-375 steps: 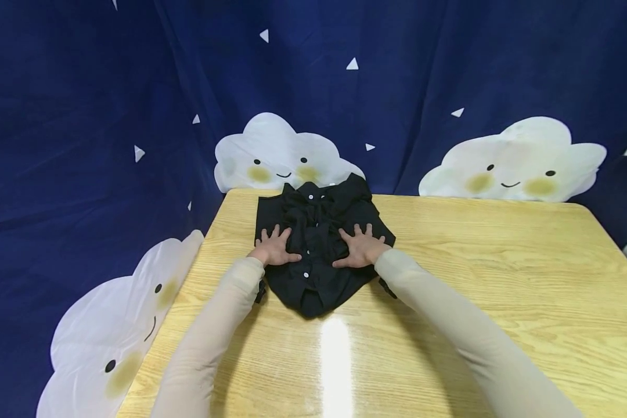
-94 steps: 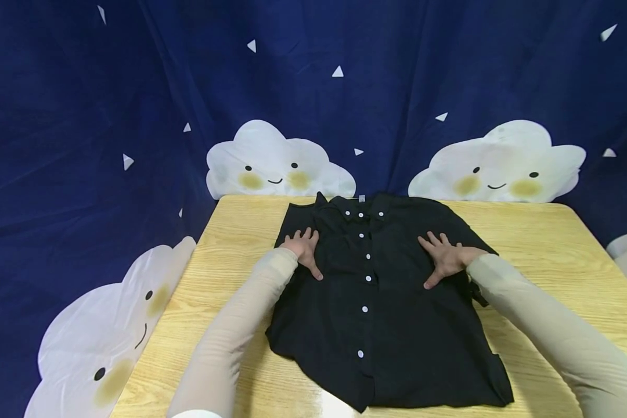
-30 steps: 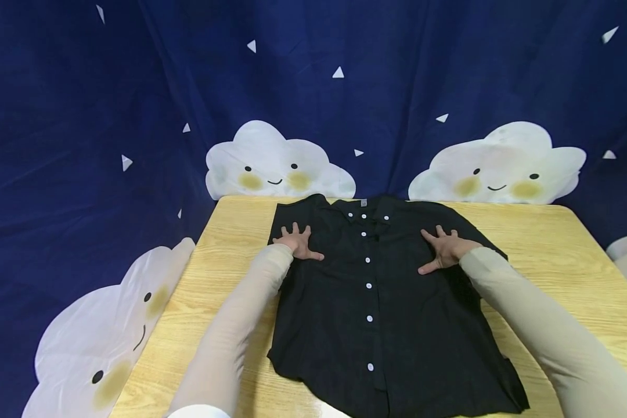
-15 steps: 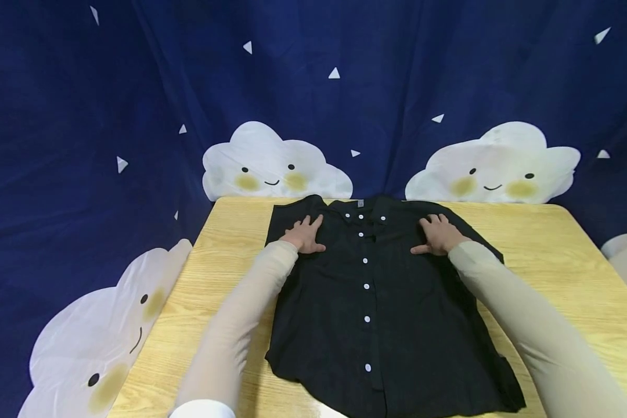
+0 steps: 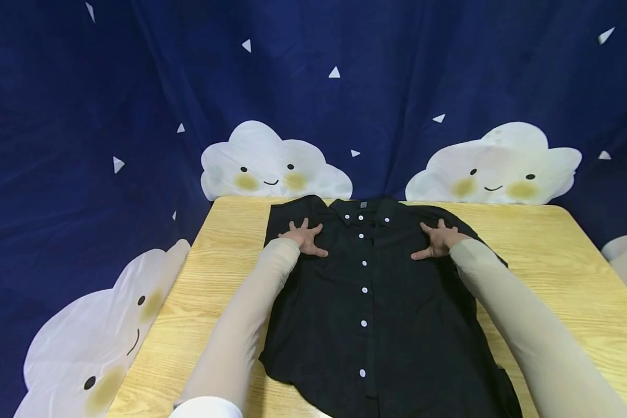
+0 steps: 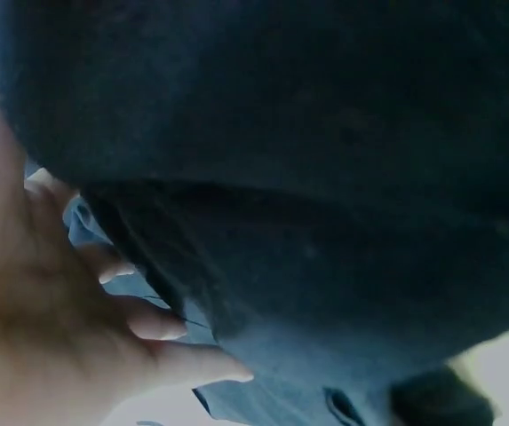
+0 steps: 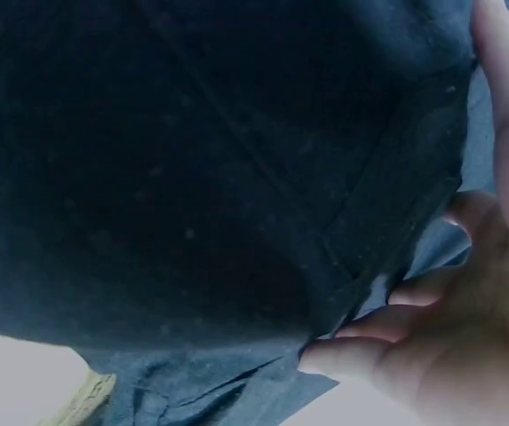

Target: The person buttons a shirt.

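A black button-up shirt (image 5: 324, 313) lies front up and spread out, collar at the far edge, a row of white buttons down its middle. Its lower hem runs out of the head view. On the shirt's left chest area rests my left hand (image 5: 303, 238), fingers spread apart. My right hand (image 5: 436, 240) lies flat-fingered on the opposite side below the shoulder. In the left wrist view, dark cloth (image 6: 281, 160) fills most of the picture beside extended fingers (image 6: 205, 364). Similar extended fingers (image 7: 347, 357) touch the cloth in the right wrist view.
The shirt lies on a light wooden table (image 5: 548, 261). Behind it hangs a dark blue curtain (image 5: 376, 75) with white triangles and smiling clouds (image 5: 277, 157). Another part of the curtain, bearing a cloud (image 5: 94, 337), runs along the left side.
Earlier the shirt lay bunched up small near the far edge; now it is spread to full length and wider. Within the last second, both hands have shifted slightly, and the right fingers have spread again.
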A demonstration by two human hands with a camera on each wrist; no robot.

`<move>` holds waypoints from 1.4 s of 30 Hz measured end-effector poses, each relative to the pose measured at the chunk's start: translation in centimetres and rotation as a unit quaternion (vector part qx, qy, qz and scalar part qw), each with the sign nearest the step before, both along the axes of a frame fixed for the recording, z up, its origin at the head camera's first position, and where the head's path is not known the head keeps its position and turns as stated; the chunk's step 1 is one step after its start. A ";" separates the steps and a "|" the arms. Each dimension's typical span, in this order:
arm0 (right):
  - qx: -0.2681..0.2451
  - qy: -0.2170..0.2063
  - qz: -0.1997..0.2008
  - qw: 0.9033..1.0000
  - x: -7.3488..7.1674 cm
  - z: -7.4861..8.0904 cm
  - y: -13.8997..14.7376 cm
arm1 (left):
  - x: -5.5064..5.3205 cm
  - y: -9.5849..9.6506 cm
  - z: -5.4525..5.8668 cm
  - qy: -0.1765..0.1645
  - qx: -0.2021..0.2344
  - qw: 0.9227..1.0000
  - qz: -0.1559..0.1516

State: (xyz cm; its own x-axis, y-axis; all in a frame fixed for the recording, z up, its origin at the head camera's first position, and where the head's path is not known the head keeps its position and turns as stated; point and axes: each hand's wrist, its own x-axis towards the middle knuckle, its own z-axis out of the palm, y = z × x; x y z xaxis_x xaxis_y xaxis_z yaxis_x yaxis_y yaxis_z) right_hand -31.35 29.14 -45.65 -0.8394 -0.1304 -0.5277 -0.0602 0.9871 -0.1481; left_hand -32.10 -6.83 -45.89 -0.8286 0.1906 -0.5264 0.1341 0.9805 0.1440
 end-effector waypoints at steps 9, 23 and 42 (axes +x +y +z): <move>0.018 -0.015 -0.012 1.000 0.1 0.3 0.1 | -0.7 0.3 -0.8 -0.002 0.001 1.000 0.019; -0.010 0.007 -0.009 1.000 -0.1 -0.9 1.3 | -0.4 0.9 -0.3 0.028 -0.005 0.999 0.022; -0.090 0.082 0.137 0.983 7.9 -1.2 -0.1 | 6.9 -1.9 0.2 0.049 0.009 0.981 -0.186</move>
State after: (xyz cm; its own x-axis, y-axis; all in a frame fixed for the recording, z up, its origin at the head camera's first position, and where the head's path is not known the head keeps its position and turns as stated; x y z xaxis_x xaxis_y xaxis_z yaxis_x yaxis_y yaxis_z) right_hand -23.41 29.00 -46.82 -0.8320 -0.4416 -0.3357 -0.3571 0.8895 -0.2850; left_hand -25.16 -8.74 -45.67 -0.7469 0.4979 -0.4408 0.4956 0.8587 0.1301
